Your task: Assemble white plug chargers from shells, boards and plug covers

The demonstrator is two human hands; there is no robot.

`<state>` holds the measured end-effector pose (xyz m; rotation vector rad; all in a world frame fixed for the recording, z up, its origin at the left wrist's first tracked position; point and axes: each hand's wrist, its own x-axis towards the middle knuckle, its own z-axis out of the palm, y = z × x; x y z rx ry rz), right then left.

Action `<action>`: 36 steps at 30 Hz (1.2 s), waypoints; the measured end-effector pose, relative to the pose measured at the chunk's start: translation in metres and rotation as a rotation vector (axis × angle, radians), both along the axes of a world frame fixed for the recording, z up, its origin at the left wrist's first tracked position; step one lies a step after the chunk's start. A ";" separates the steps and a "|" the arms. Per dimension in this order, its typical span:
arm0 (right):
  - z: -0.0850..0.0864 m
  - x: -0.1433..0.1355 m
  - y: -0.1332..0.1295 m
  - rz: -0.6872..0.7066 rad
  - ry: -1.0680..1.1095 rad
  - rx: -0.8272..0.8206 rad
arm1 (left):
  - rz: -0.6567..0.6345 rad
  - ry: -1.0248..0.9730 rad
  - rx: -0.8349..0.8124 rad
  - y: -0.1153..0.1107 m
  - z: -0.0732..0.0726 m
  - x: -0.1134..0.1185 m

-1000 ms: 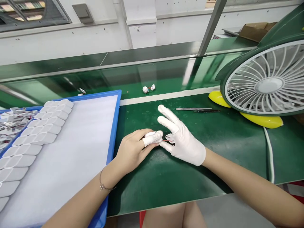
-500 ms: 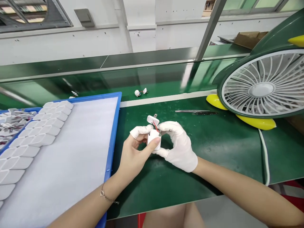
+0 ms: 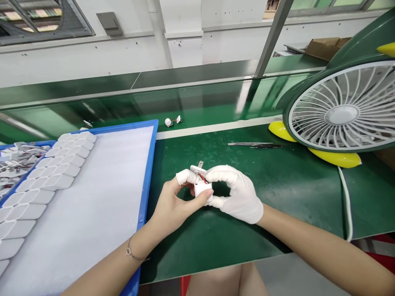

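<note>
Between my hands is a small white charger housing (image 3: 202, 189), held a little above the green table. Its prong plate (image 3: 198, 169), with metal pins pointing away from me, sits tilted over the open end. A red wire and darker ones join the plate to the inside. My left hand (image 3: 182, 197), bare except for a white cover on a finger, has its thumb along the near side of the housing. My right hand (image 3: 237, 193), in a white glove, pinches it from the right, forefinger by the wires and thumb low on the housing.
A blue tray (image 3: 147, 181) with rows of white housings (image 3: 58, 181) stands at left, beside a bin of wired parts (image 3: 18, 164). Tweezers (image 3: 256, 144) lie behind my right hand. A loose wired part (image 3: 173, 121) rests at the back. A green fan (image 3: 342, 115) with a cable stands right.
Both hands and the housing have come slightly nearer and to the right. The prong plate has tipped and now sits closer to the housing's open end. The loose part at the back appears further left.
</note>
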<state>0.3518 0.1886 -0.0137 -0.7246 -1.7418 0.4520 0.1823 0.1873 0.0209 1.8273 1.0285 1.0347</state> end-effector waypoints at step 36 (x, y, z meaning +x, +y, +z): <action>0.013 0.010 0.005 0.130 0.187 -0.356 | -0.164 0.222 0.326 -0.002 -0.009 0.000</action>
